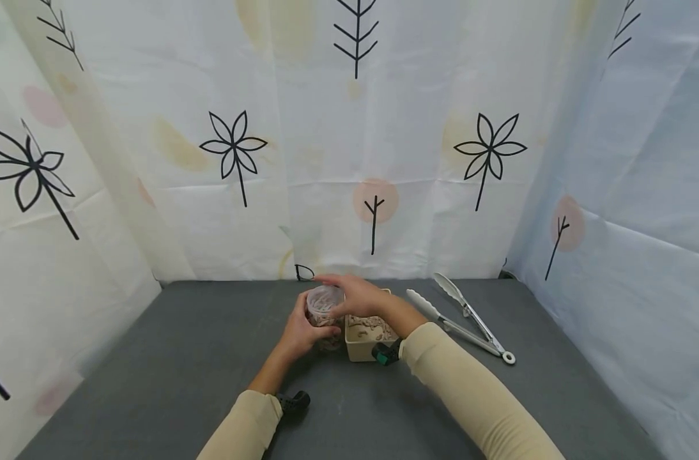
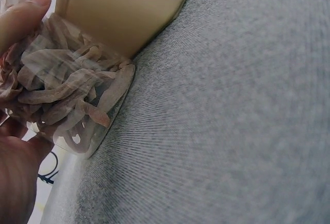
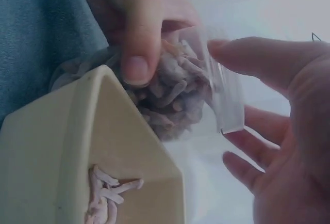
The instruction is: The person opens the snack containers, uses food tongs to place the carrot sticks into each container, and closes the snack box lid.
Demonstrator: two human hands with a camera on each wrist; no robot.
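Observation:
A clear plastic jar (image 2: pixel 77 84) full of pale brown, shrivelled strips stands on the dark grey table (image 1: pixel 223 358). My left hand (image 1: pixel 303 329) grips its side, with the thumb across the front in the right wrist view. A clear lid (image 3: pixel 227 97) covers the jar's top. Around the lid curl the thumb and fingers of my right hand (image 1: pixel 358 297). Touching or very near the jar's right side is a cream rectangular bin (image 1: pixel 363 351), which holds more of the same strips (image 3: pixel 105 195). My right forearm hides part of the bin.
Metal tongs (image 1: pixel 470 319) with pale tips lie spread on the table to the right of the bin. A white patterned curtain (image 1: pixel 326 160) closes off the table's back, and similar cloth hangs at both sides.

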